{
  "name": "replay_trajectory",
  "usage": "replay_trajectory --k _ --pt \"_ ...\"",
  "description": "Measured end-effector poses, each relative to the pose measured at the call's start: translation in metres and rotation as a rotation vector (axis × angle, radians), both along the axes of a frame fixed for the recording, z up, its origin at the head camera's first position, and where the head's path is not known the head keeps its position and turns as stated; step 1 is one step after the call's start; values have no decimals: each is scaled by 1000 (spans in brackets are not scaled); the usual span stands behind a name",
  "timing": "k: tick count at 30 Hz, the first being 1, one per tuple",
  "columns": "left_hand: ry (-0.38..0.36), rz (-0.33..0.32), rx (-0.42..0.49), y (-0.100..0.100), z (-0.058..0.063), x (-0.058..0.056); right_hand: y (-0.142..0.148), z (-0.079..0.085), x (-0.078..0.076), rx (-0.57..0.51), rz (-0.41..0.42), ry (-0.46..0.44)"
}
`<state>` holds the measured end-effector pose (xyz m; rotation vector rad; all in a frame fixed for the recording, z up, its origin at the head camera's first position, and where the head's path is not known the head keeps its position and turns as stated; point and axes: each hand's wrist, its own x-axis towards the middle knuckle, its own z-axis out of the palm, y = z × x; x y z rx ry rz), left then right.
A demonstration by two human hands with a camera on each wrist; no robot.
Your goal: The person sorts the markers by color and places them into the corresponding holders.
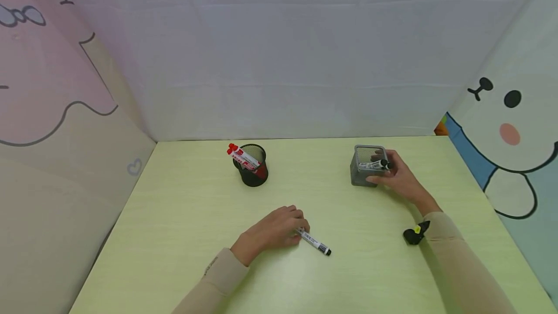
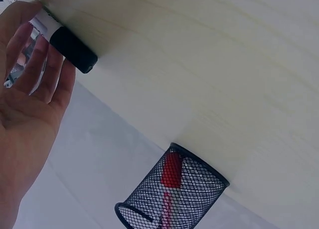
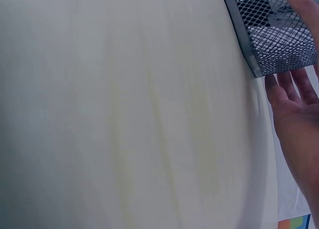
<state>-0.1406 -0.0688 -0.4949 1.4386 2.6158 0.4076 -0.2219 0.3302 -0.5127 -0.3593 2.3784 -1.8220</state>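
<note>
My left hand pinches a white marker with a black cap low over the middle of the table. In the left wrist view the thumb lies over the marker's barrel, and its black end points away from the fingers. My right hand grips a square grey mesh pen holder from its right side, thumb on the near side and fingers round the far side. Black-capped markers lean inside that holder. The right wrist view shows the holder's mesh wall with fingers beside it.
A round black mesh pen holder with several red-capped markers stands at the back left of the pale yellow table. A white curtain hangs behind the table's far edge. A small black device sits at the right cuff.
</note>
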Motion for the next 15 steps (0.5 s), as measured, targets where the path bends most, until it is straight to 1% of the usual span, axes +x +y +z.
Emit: replay_trajectory --k 7,13,15 --pt "-27 -7 22 0 0 -2 2 -2 0 6 0 11" --pt "-77 19 12 1 1 -3 1 -1 0 13 -11 4" --pt "-80 24 9 1 0 -3 1 -1 0 11 -13 2"
